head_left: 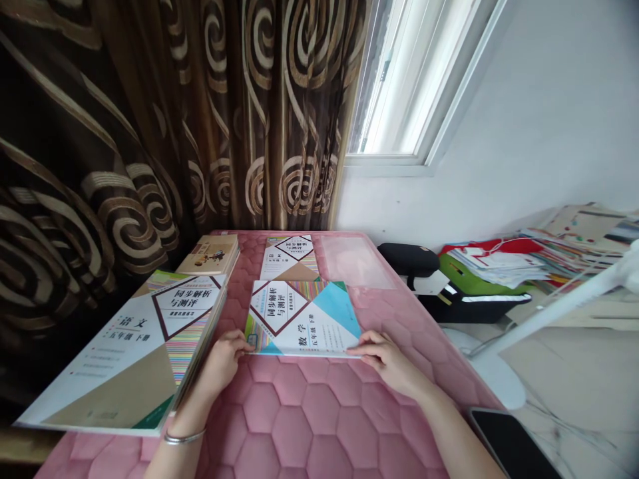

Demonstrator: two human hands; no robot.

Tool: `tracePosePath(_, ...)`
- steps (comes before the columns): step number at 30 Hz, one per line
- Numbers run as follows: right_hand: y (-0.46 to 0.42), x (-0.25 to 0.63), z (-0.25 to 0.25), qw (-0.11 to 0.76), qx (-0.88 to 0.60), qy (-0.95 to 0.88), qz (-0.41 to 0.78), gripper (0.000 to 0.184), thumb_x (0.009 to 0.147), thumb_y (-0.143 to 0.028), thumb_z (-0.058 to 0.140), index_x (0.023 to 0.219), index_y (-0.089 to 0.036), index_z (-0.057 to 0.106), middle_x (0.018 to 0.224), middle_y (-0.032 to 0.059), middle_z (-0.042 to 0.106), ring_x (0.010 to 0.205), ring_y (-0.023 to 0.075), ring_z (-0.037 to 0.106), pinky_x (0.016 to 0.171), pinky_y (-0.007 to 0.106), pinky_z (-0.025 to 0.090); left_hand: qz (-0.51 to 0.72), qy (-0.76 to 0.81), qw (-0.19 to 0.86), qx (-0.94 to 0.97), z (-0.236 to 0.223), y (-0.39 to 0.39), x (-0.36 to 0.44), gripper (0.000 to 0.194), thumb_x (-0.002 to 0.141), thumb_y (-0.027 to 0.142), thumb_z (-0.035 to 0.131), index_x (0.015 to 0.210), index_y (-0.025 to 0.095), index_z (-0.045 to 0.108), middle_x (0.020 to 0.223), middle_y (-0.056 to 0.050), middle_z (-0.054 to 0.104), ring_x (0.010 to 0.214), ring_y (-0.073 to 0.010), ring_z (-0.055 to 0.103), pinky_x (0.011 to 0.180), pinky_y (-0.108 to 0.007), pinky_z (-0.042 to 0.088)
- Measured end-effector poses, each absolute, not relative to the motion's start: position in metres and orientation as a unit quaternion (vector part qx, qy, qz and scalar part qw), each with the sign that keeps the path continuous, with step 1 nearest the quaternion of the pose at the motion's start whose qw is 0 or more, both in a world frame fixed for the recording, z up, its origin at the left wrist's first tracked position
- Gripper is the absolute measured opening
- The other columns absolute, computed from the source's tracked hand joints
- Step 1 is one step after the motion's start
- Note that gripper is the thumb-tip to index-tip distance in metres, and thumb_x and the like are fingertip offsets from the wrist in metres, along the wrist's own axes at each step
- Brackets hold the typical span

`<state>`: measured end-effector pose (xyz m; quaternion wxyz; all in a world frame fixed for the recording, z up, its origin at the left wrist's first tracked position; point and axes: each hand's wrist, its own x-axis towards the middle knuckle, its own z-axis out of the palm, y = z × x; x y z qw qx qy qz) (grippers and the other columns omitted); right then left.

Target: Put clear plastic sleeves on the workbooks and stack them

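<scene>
We see the pink quilted table cover (309, 412) beneath the blue-and-white workbook (319, 326), which lies sideways near the middle. Our left hand (224, 359) and right hand (387, 359) pinch its near corners between thumb and fingers.

Two hands, left (230, 356) and right (382, 359), hold the lower corners of a blue-and-white workbook (304, 319) over a pink quilted desk (319, 416); book stacks (144, 346) sit to the left.
</scene>
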<state>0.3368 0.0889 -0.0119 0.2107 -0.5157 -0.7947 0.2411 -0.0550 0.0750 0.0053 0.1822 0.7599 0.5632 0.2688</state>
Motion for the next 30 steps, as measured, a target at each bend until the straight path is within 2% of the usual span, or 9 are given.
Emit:
tracePosePath(7, 0.091, 0.347, -0.017, 0.210, -0.504, -0.794, 0.266, 0.038, 0.085, -0.018, 0.044, 0.103, -0.038, 0.071, 0.105, 0.0023, 0.056, 0.103, 0.0196, 0.050, 0.096, 0.036, 0.040, 0.249, 0.556, 0.151, 0.779, 0.004, 0.076, -0.057, 0.042, 0.071, -0.005, 0.043, 0.078, 0.021, 0.075, 0.081, -0.004, 0.063, 0.082, -0.0156, 0.057, 0.076, -0.027, 0.043)
tracePosePath(14, 0.090, 0.344, -0.014, 0.206, -0.509, -0.798, 0.250, 0.038, 0.083, -0.018, 0.044, 0.101, -0.037, 0.072, 0.103, 0.0029, 0.058, 0.101, 0.0201, 0.049, 0.095, 0.037, 0.040, 0.194, 0.584, 0.027, 0.788, 0.015, 0.064, -0.021, 0.032, 0.079, 0.005, 0.049, 0.080, 0.027, 0.072, 0.088, -0.003, 0.067, 0.100, -0.0224, 0.051, 0.090, -0.043, 0.029)
tracePosePath(20, 0.089, 0.341, -0.014, 0.206, -0.507, -0.800, 0.246, 0.039, 0.083, -0.016, 0.044, 0.102, -0.034, 0.072, 0.102, 0.0036, 0.057, 0.100, 0.0204, 0.049, 0.095, 0.039, 0.040, 0.180, 0.536, 0.063, 0.823, 0.013, 0.066, 0.053, 0.022, 0.085, 0.015, 0.051, 0.073, 0.021, 0.068, 0.085, -0.004, 0.063, 0.096, -0.0218, 0.050, 0.091, -0.044, 0.026)
tracePosePath(25, 0.087, 0.342, -0.009, 0.207, -0.508, -0.803, 0.235, 0.040, 0.083, -0.013, 0.043, 0.101, -0.034, 0.072, 0.100, 0.0033, 0.058, 0.097, 0.0205, 0.049, 0.092, 0.039, 0.042, 0.207, 0.550, 0.087, 0.804, 0.007, 0.069, 0.063, 0.023, 0.087, 0.019, 0.053, 0.072, 0.022, 0.070, 0.086, -0.003, 0.064, 0.093, -0.0210, 0.051, 0.087, -0.041, 0.028)
tracePosePath(30, 0.081, 0.316, 0.010, 0.179, -0.514, -0.820, 0.176, 0.020, 0.083, -0.027, 0.055, 0.093, -0.032, 0.072, 0.100, 0.0033, 0.060, 0.095, 0.0218, 0.049, 0.088, 0.040, 0.041, 0.236, 0.551, 0.110, 0.793, 0.002, 0.068, 0.054, 0.017, 0.086, 0.021, 0.057, 0.079, 0.026, 0.072, 0.088, -0.002, 0.065, 0.094, -0.0197, 0.052, 0.085, -0.037, 0.028)
